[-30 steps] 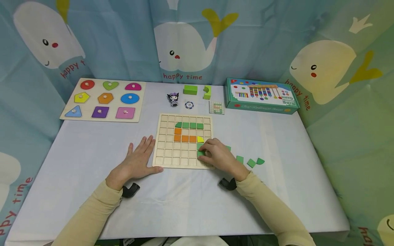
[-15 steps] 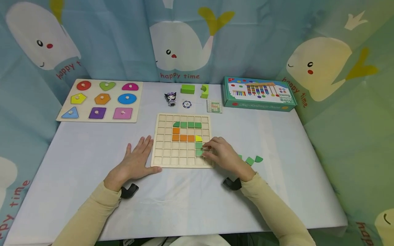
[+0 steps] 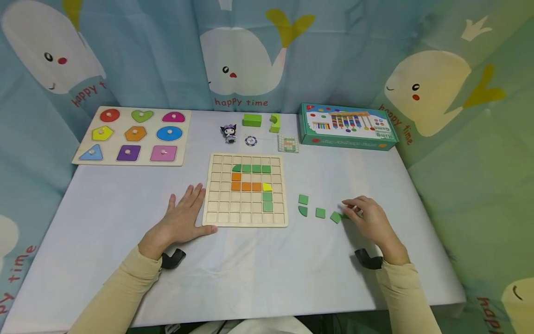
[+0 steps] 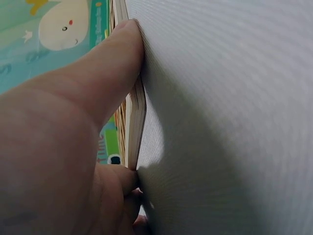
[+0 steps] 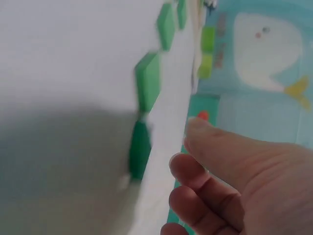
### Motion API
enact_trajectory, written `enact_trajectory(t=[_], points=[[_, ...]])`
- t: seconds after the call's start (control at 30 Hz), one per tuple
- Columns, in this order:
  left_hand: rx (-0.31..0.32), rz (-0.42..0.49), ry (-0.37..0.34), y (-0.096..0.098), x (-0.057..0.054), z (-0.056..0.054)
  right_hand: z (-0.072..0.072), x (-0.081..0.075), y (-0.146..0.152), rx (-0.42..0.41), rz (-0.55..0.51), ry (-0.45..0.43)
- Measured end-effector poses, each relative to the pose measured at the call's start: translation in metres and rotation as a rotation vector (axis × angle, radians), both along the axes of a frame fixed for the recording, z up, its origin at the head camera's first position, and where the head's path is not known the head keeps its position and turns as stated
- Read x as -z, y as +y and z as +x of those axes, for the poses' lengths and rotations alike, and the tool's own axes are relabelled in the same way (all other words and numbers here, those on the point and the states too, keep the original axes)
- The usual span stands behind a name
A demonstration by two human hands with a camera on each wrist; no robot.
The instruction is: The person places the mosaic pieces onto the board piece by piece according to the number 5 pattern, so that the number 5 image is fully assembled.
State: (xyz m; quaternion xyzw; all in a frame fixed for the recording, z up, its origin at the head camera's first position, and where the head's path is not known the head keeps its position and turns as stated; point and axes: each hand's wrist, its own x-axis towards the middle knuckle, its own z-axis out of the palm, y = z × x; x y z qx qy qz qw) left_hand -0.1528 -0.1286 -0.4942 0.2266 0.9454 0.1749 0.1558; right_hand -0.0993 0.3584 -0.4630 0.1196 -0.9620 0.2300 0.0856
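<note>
A wooden grid board (image 3: 221,207) lies mid-table, bearing green, orange and yellow tiles in its cells. My left hand (image 3: 177,218) rests beside it with spread, straight fingers; in the left wrist view the thumb (image 4: 122,54) touches the board's edge. Right of the board lie loose green tiles: two squares (image 3: 303,199) (image 3: 320,213), a rounded one (image 3: 303,211) and a turned square (image 3: 335,217). Above the rightmost green piece (image 5: 140,151) hovers my right hand (image 3: 370,221), partly hiding it in the head view. Its fingers are loosely bent, with nothing between them.
A shape-puzzle board (image 3: 132,135) lies back left. Behind the grid stand a small figurine (image 3: 229,133), a round chip (image 3: 251,140), green blocks (image 3: 252,120) and a patterned card (image 3: 288,144). A green game box (image 3: 348,127) sits back right, before a whale-print curtain (image 3: 246,60).
My right hand has left the green tile on the grid board and moved right, over the rightmost loose piece, uncovering the other loose tiles. My left hand stays at the board's edge.
</note>
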Motion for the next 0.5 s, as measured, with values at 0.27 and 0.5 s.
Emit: enact_trajectory(t=[0.27,0.5], points=[[-0.001,0.003,0.004,-0.001,0.002,0.000,0.008,0.005,0.016,0.049,0.038,-0.127],[0.002,0.007,0.011,0.000,0.003,0.000,0.006,0.010,0.017,0.070,0.040,-0.140]])
